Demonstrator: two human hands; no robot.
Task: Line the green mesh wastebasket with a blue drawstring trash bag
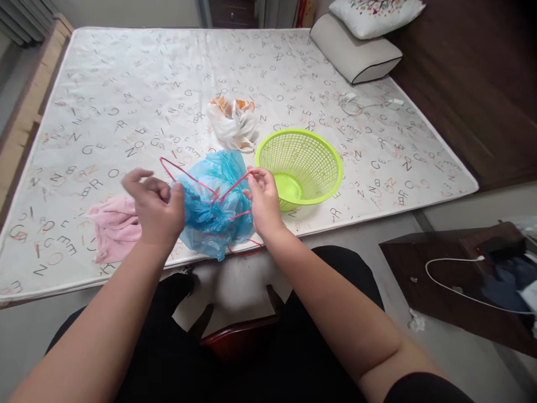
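A blue plastic bag (218, 168), gathered at its neck, sits at the near edge of the mattress with a red string (235, 186) around the gathered part. My right hand (265, 198) pinches one length of the string between thumb and fingertips, pulling it up and right from the neck. My left hand (154, 204) is closed, slightly blurred, at the bag's left side; another length of string loops up and comes down at its thumb. A loose string end hangs below the bag near the edge.
A green plastic basket (308, 193) stands just right of the bag. Behind lies a crumpled white and orange plastic bag (232, 123). Pink cloth (115, 224) lies at left. A cable (354, 106) and cushions (356, 47) are farther back; a dark cabinet (403, 268) stands right.
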